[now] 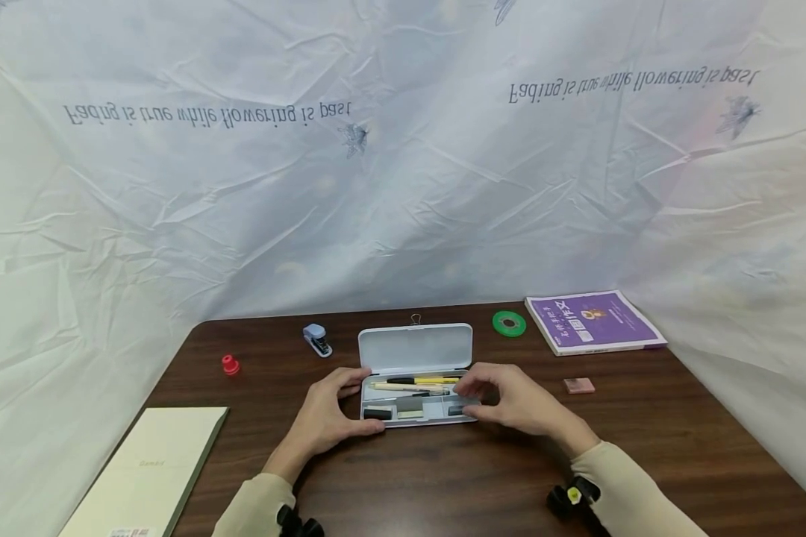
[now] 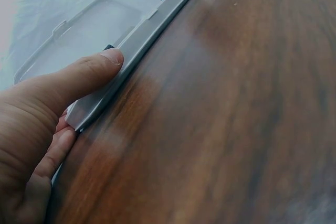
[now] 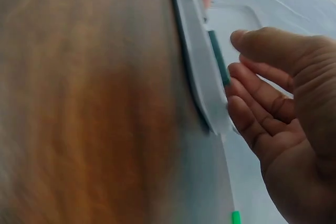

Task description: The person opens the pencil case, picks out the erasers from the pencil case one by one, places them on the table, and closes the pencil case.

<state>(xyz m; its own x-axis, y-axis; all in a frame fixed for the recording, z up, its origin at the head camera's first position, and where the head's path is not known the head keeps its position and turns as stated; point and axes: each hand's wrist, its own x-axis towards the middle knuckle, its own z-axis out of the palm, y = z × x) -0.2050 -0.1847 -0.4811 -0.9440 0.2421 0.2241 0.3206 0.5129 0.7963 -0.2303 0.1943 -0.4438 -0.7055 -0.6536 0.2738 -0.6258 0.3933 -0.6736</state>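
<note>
A white pencil case (image 1: 416, 347) lies on the table with its lid raised at the back. Inside are a yellow and black pen (image 1: 430, 380), a pale pen (image 1: 403, 387), a dark block (image 1: 377, 414) and other small items. My left hand (image 1: 324, 412) grips the case's left end, the thumb (image 2: 100, 66) on its front edge and the other fingers behind. Over the right end of the case hovers my right hand (image 1: 513, 401), thumb and loosely bent fingers apart with nothing between them. A dark green block (image 3: 219, 59) sticks up there beside the fingertips.
Behind the case lie a binder clip (image 1: 415, 319), a stapler (image 1: 318, 340) and a green tape roll (image 1: 509, 324). A purple book (image 1: 594, 322) and a pink eraser (image 1: 579, 385) are on the right. Leftward are a red stamp-like piece (image 1: 230, 365) and a cream notebook (image 1: 151, 470).
</note>
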